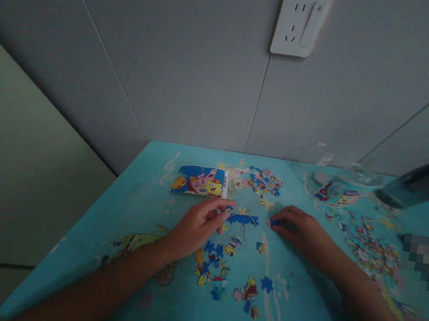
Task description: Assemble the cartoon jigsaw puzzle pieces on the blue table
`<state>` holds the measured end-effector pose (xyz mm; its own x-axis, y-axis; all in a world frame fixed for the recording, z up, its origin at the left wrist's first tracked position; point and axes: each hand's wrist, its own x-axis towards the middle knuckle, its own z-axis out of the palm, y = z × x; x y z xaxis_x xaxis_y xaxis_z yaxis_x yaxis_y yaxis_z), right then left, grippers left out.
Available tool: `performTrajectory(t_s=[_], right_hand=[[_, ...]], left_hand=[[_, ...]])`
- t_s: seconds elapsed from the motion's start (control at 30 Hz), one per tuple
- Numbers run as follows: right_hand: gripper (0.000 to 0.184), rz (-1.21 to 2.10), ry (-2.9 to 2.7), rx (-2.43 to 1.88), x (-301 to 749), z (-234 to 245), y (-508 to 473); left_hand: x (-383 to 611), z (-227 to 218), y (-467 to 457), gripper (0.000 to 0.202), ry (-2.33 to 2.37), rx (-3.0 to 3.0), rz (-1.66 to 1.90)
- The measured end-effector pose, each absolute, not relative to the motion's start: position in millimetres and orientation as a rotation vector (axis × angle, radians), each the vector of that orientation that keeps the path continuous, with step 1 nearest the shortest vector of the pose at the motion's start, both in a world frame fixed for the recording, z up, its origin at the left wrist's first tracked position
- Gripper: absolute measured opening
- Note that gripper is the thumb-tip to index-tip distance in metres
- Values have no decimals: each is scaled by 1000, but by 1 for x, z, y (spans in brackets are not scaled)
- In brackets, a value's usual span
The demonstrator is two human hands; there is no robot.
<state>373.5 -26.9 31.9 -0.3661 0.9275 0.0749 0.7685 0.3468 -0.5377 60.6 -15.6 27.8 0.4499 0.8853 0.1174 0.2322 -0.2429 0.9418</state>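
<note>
A short strip of joined blue puzzle pieces (pixel 243 219) with a thin yellow curve lies on the table. My left hand (pixel 205 221) is at the strip's left end, thumb and forefinger closed around a small blue-and-yellow puzzle piece (pixel 230 209). Just past the right end, my right hand (pixel 296 226) pinches a blue puzzle piece (pixel 274 222), apart from the strip. Loose puzzle pieces (pixel 215 261) are scattered nearer to me, mostly blue, yellow and red. A single blue piece (pixel 267 284) sits off to their right.
Behind my left hand lies a cartoon-printed packet (pixel 201 181). More pieces form a heap (pixel 264 181) at the back and a larger spread (pixel 375 248) on the right. A clear container (pixel 346 187) and a dark bottle (pixel 422 182) stand at right, before the wall.
</note>
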Motion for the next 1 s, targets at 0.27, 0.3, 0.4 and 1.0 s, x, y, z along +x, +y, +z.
performTrajectory(t_s=[0.27,0.3,0.4,1.0], right_hand=[[17,551,-2247,-1474,370,31,-26],[17,541,-2248,-1470,369,31,-26],[16,515,-2248,-1464,369,30,-26],[14,523,-2251,-1450,368,35,-28]], left_hand=[[92,30,-7,27,947,2259,788],[99,31,-4,27,895,2351,757],[119,30,7,26,770,2583,696],[137,11,12,28,908,2647,722]])
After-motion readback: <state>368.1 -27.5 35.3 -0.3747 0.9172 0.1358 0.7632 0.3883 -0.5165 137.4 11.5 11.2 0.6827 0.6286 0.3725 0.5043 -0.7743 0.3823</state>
